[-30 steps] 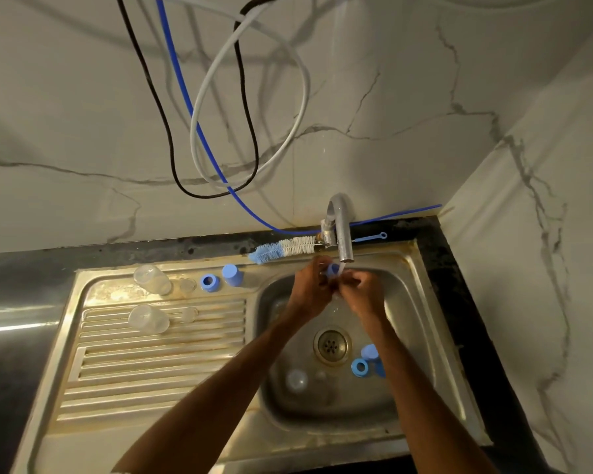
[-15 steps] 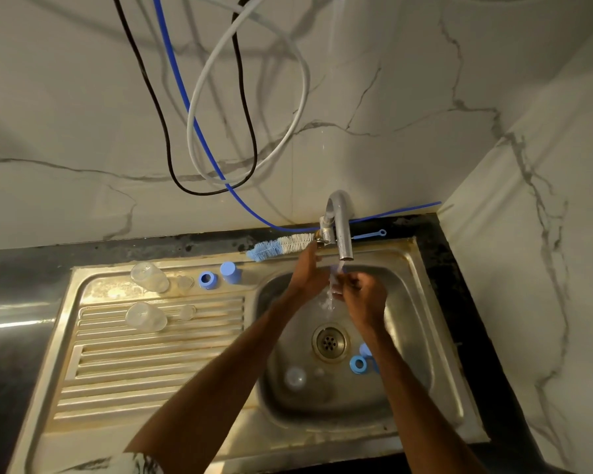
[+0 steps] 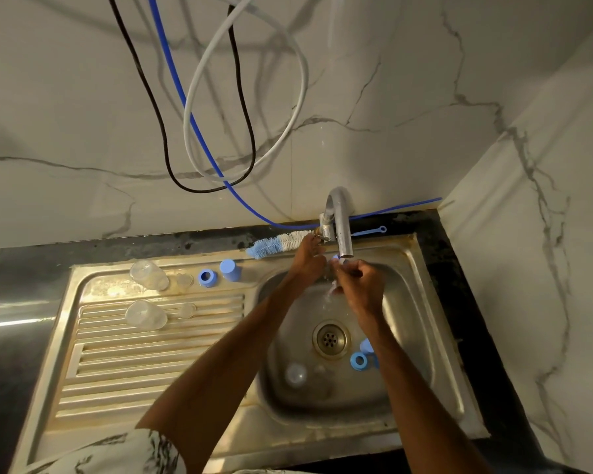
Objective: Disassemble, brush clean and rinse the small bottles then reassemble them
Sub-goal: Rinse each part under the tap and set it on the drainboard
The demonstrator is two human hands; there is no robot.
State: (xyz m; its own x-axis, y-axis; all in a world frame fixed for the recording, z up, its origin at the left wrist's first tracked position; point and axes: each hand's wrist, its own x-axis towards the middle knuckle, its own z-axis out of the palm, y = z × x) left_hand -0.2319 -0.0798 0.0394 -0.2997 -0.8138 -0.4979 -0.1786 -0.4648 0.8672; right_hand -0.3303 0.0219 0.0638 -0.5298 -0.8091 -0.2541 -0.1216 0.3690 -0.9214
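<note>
Right hand: fingers pinch small blue bottle part under tap spout, 12 o'clock of basin. Left hand: fingers touch tap valve, whether curled or spread cannot tell. Blue caps at 4 o'clock of drain. Clear bottles on drainboard, 9 o'clock of basin.

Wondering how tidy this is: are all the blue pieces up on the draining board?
No, a blue ring lies in the basin beside the drain.
</note>
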